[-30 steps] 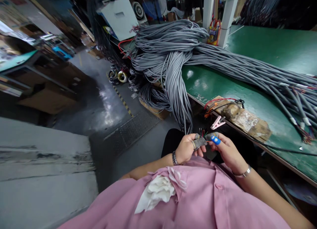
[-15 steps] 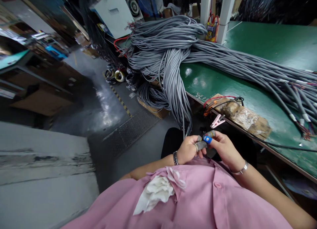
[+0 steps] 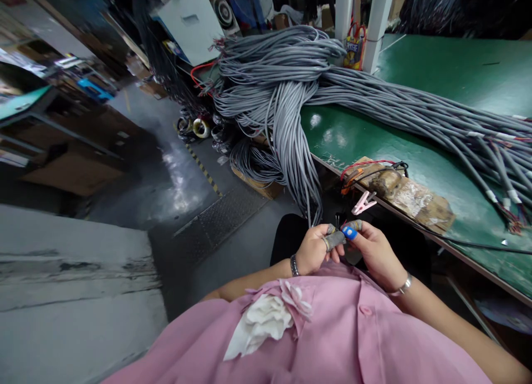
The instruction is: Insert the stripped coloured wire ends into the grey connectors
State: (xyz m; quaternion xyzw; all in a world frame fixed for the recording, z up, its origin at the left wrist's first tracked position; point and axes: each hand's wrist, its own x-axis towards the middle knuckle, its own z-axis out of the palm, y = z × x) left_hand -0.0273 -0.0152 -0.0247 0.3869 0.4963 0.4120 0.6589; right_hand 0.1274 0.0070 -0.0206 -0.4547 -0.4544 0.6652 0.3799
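Note:
My left hand [image 3: 315,250] and my right hand [image 3: 373,248] meet in front of my body, their fingertips pinched close together. Grey coverings wrap some fingertips, and a blue cover [image 3: 349,233] is on my right thumb. Thin dark ends [image 3: 337,220] poke up between the fingers; what they belong to is mostly hidden and too small to name. Just beyond the hands, a pink clip [image 3: 364,203] sticks out from the bench edge. It is beside a wooden block [image 3: 409,198] wrapped in clear tape, with red and black wires at its left end.
A thick bundle of grey cables [image 3: 286,90] lies across the green bench [image 3: 449,57] and hangs over its near left end. Stripped cable ends [image 3: 515,223] rest on the right. A white post [image 3: 379,29] rises behind. On the left stands a pale block-like surface [image 3: 75,295].
Both hands stay pinched together with small finger shifts; my left fingers have drawn slightly back to the left. The thin dark ends show more clearly above the fingertips.

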